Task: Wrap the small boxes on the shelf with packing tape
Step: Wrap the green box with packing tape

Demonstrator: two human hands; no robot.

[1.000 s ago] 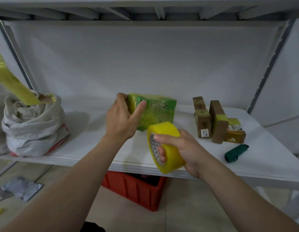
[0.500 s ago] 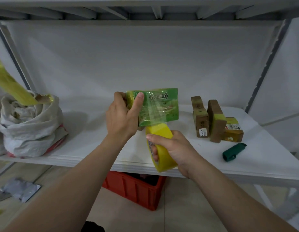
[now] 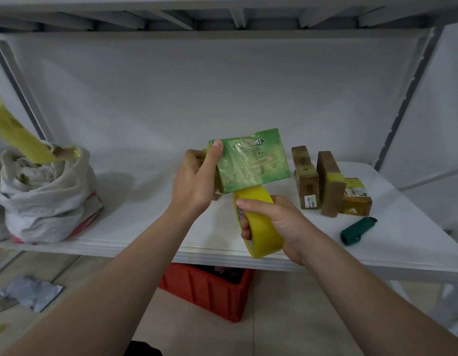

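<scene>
Left hand (image 3: 194, 181) grips 1 green box (image 3: 253, 160), right hand (image 3: 281, 222) grips 1 tape roll (image 3: 263, 235), 3 brown boxes (image 3: 331, 195) on shelf (image 3: 145, 227)

I see white shelf (image 3: 135, 227) board, plain white wall (image 3: 222, 86) behind, ribbed underside of upper shelf (image 3: 222, 19) overhead. Grey slotted upright (image 3: 407, 93) at right. Below: beige tiled floor (image 3: 287, 325), red plastic crate (image 3: 210, 291) under shelf edge, silvery pouch (image 3: 30, 294) on floor at left. Light soft, even.

green box (image 3: 251, 160) lifted and tilted, tape roll (image 3: 262, 227) now under it
</scene>
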